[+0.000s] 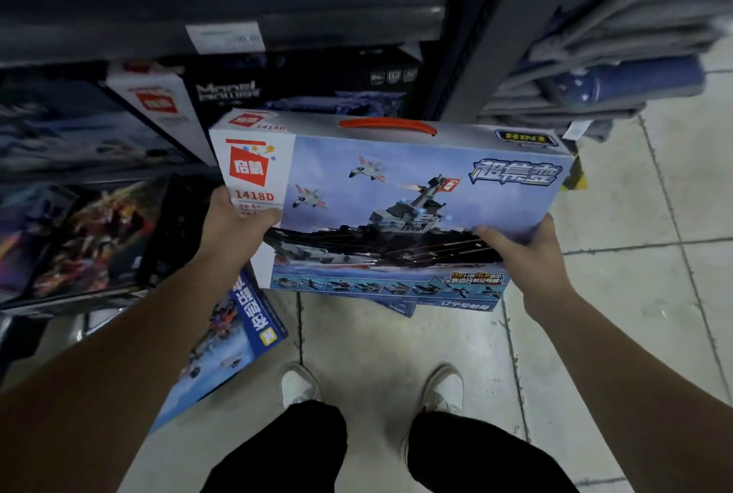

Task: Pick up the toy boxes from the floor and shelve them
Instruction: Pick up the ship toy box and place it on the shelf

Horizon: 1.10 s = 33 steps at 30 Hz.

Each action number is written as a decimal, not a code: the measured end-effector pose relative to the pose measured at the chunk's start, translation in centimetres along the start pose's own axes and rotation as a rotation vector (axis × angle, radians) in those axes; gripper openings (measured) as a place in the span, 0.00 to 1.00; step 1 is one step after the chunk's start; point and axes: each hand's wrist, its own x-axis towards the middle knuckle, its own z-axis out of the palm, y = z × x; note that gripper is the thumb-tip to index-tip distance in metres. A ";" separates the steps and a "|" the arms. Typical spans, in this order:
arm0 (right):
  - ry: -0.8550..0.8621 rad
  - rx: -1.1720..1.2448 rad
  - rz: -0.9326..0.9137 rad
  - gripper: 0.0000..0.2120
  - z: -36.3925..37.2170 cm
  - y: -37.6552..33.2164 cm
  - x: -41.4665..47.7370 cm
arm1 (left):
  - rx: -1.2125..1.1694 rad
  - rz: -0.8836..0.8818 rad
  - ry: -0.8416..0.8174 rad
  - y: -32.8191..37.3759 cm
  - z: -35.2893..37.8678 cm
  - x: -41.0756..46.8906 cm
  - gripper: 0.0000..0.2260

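Observation:
I hold a large toy box (388, 207) with an aircraft carrier picture and a red carry handle on top, up in front of the shelves. My left hand (234, 227) grips its left edge and my right hand (523, 246) grips its lower right edge. A second blue toy box (222, 342) leans on the floor at the shelf foot, under my left forearm. The corner of another box (400, 306) shows on the floor beneath the held one. The dark shelf (119, 36) holds several toy boxes (158, 104) at the upper left.
A dark shelf upright (476, 56) divides the toy shelves from a stack of folded grey and blue textiles (603, 68) on the right. My shoes (301, 385) stand on the pale tiled floor (634, 274) below the box.

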 end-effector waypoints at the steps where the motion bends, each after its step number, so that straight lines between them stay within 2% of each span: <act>1: -0.007 0.008 -0.021 0.35 0.0 -1.8 -0.6 | -0.020 0.026 0.022 1.4 -1.0 -0.7 0.23; 7: -0.012 0.029 -0.151 0.34 -0.7 -12.1 -4.7 | -0.142 0.126 0.155 9.6 -7.2 -5.3 0.28; 16: -0.009 0.064 -0.313 0.32 -1.1 -25.3 -11.9 | -0.226 0.278 0.285 20.9 -17.5 -11.9 0.26; 26: -0.011 0.170 -0.505 0.29 -1.0 -38.1 -20.5 | -0.288 0.475 0.424 29.6 -28.0 -18.3 0.26; 33: 0.019 0.232 -0.649 0.29 -0.7 -45.2 -25.6 | -0.397 0.579 0.449 34.7 -33.8 -21.9 0.22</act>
